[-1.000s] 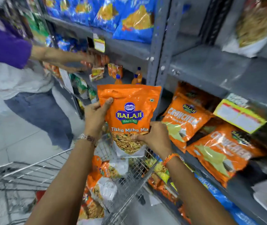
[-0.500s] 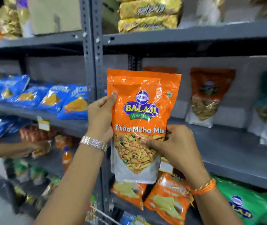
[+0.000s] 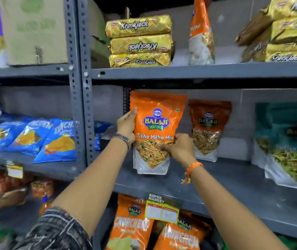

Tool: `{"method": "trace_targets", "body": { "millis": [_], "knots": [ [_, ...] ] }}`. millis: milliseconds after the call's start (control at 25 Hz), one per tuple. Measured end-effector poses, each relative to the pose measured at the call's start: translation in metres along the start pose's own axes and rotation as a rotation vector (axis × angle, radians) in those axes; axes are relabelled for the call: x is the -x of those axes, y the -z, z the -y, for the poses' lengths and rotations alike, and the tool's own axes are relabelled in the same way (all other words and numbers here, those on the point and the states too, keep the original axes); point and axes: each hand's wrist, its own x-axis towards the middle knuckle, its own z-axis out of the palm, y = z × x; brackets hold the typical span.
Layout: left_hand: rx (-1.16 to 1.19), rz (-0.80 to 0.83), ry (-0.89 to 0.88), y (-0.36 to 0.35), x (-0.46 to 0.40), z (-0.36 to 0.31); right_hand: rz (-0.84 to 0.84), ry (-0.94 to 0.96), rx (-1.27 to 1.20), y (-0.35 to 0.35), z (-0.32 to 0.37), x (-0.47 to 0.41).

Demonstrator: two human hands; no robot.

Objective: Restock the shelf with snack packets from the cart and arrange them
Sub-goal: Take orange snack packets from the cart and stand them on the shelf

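Note:
An orange Tikha Mitha Mix packet stands upright at the left end of the grey middle shelf, its white bottom resting on or just above the shelf board. My left hand grips its left edge with the thumb on the front. My right hand holds its lower right side over the clear window. A second, matching orange packet stands just to the right, further back against the wall. The cart is out of view.
Green Balaji packets stand at the right of the same shelf. Gold Krackjack packs are stacked on the shelf above. Blue packets lie on the left bay. Orange Crunchex packets and a yellow price tag sit below.
Both hands have carried the orange packet up from the cart and forward onto the middle shelf, beside the matching packet. My view has risen from the cart to the shelves.

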Motion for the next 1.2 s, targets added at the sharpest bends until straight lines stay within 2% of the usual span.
{"method": "trace_targets", "body": {
  "millis": [320,680,840,1080,1200],
  "knots": [
    [0.047,-0.08,0.031,0.004,-0.068,0.028,-0.055,-0.063,0.076,-0.045,-0.017,-0.049],
    [0.028,-0.068,0.076,0.006,-0.104,0.033,-0.147,-0.109,0.065,-0.07,-0.017,-0.053],
    [0.01,-0.054,0.04,0.01,-0.109,0.033,-0.153,-0.111,0.078,-0.073,-0.015,-0.051],
    [-0.053,-0.173,-0.15,0.033,-0.049,0.017,-0.2,-0.074,0.006,-0.053,0.012,-0.015],
    [-0.004,-0.102,-0.194,0.062,0.015,0.003,-0.232,0.029,-0.12,-0.059,0.038,0.031]
  ]
}}
